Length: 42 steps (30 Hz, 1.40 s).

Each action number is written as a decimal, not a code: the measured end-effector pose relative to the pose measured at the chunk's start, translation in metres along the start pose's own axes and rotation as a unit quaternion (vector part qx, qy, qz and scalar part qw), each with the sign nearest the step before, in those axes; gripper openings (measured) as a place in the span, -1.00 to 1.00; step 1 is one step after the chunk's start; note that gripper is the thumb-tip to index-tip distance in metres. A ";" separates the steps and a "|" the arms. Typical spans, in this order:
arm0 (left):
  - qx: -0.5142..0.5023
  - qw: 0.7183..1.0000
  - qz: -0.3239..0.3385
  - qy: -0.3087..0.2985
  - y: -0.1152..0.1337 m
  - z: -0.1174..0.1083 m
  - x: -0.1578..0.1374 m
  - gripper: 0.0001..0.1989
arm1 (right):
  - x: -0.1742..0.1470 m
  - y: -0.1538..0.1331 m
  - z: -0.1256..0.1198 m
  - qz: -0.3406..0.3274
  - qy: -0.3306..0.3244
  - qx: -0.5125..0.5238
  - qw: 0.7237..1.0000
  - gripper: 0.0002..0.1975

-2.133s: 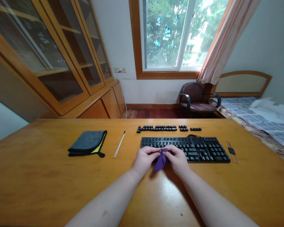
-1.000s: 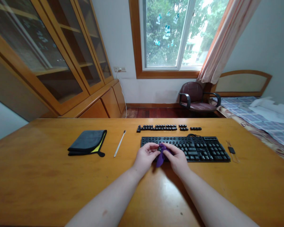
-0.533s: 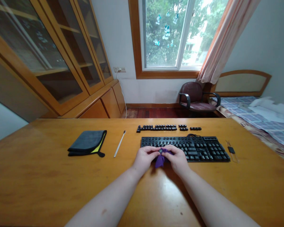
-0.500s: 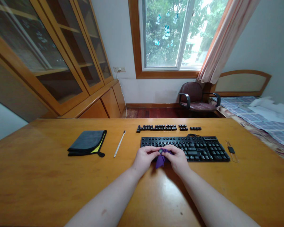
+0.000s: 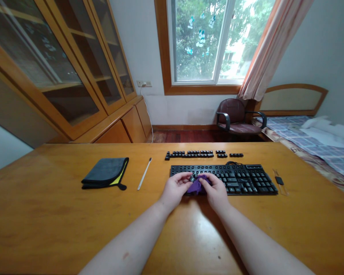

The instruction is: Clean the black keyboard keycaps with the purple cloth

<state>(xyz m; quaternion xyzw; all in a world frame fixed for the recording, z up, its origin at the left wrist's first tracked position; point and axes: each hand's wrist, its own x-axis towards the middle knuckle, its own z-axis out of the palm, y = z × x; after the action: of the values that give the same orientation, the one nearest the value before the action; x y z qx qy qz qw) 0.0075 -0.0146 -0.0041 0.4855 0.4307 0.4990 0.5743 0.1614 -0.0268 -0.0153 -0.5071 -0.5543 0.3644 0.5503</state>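
Note:
Between the fingertips of my left hand (image 5: 176, 188) is a small dark keycap (image 5: 192, 178). My right hand (image 5: 216, 190) pinches a crumpled purple cloth (image 5: 198, 185) right beside the keycap. Both hands are over the front left part of a black keyboard (image 5: 248, 182), covering some of it. Its upper rows show bare switches, while keycaps sit on the lower rows and the number pad. Behind the keyboard, rows of loose black keycaps (image 5: 199, 154) lie on the wooden table (image 5: 74, 221).
A folded grey cloth with yellow lining (image 5: 104, 171) lies on the left, with a white toothbrush (image 5: 145, 173) next to it. Right of the keyboard rests a wire keycap puller (image 5: 279, 180). Beyond the table stand an office chair (image 5: 232, 112) and a bed (image 5: 318, 131).
The purple cloth has shifted from hanging below the fingers to being bunched between the hands. The keycap has moved slightly up and left, tilting in my left fingers.

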 end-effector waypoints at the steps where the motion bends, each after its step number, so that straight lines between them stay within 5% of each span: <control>1: 0.003 1.000 0.005 0.008 0.001 0.000 0.000 -0.67 | 0.000 0.001 0.000 0.009 0.013 0.016 1.000 -0.82; 6: 0.018 0.999 0.024 0.024 0.004 0.000 0.000 -0.72 | 0.000 0.004 -0.001 0.017 0.027 0.062 0.998 -0.75; 14: 0.078 0.993 0.092 0.008 -0.005 -0.002 -0.003 -0.81 | -0.004 -0.001 0.001 -0.029 -0.042 0.000 0.999 -0.76; 23: 0.266 0.942 0.203 -0.034 -0.007 -0.008 -0.006 -0.80 | -0.004 0.001 0.005 0.038 -0.063 0.005 0.997 -0.83; 36: 0.202 0.969 0.139 -0.034 -0.004 -0.007 -0.003 -0.79 | 0.001 0.004 0.008 0.092 -0.021 0.097 0.991 -0.76; 42: 0.098 0.991 0.095 -0.003 -0.001 -0.009 0.001 -0.73 | 0.001 0.009 0.006 0.092 0.007 0.125 0.988 -0.74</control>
<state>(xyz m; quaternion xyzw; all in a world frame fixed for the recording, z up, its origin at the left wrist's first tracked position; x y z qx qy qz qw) -0.0008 -0.0126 -0.0062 0.5794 0.4276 0.5051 0.4757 0.1572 -0.0224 -0.0246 -0.4858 -0.4518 0.4760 0.5773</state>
